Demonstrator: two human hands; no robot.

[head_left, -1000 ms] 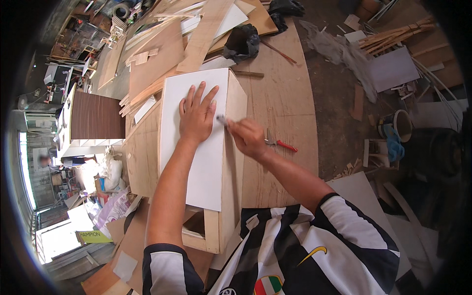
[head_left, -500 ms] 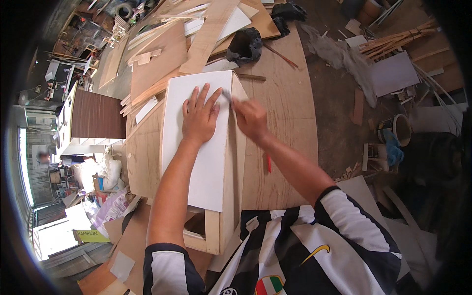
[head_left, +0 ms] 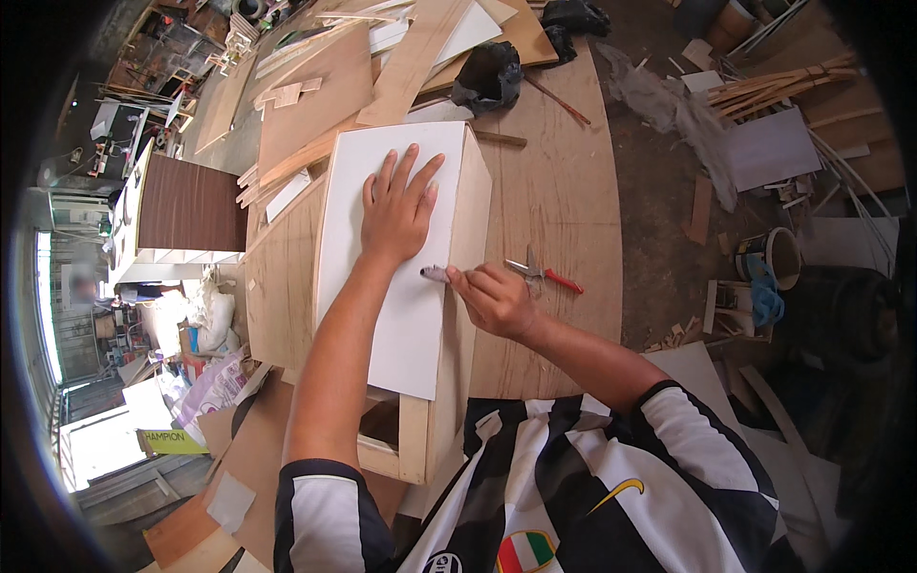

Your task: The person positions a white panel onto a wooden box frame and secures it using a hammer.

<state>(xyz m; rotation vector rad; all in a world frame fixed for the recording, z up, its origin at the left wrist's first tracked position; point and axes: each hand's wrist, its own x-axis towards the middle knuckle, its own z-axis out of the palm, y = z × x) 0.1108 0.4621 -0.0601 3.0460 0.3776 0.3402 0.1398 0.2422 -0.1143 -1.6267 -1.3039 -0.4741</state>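
A smooth white panel point(head_left: 409, 334) lies on top of a long pale wooden box frame point(head_left: 414, 439). My left hand point(head_left: 396, 212) rests flat on the panel, fingers spread. In my right hand point(head_left: 495, 298) is a dark grey, file-like tool point(head_left: 435, 274), its rounded end over the panel's right edge. My right fingers are wrapped round its other end and hide it. Just beyond that hand, a red-handled tool with metal blades point(head_left: 549, 274) lies on the plywood.
A big plywood sheet point(head_left: 573, 191) supports the box. Beyond it are stacked boards point(head_left: 320, 86) and a black plastic bag point(head_left: 487, 78). A brown-fronted cabinet point(head_left: 191, 210) stands to the left. On the right are a bucket point(head_left: 781, 256) and wood strips point(head_left: 783, 91).
My right hand has come down the panel's right edge toward me with the grey tool. The view has shifted slightly, and more of the red-handled tool shows. My left hand stays flat.
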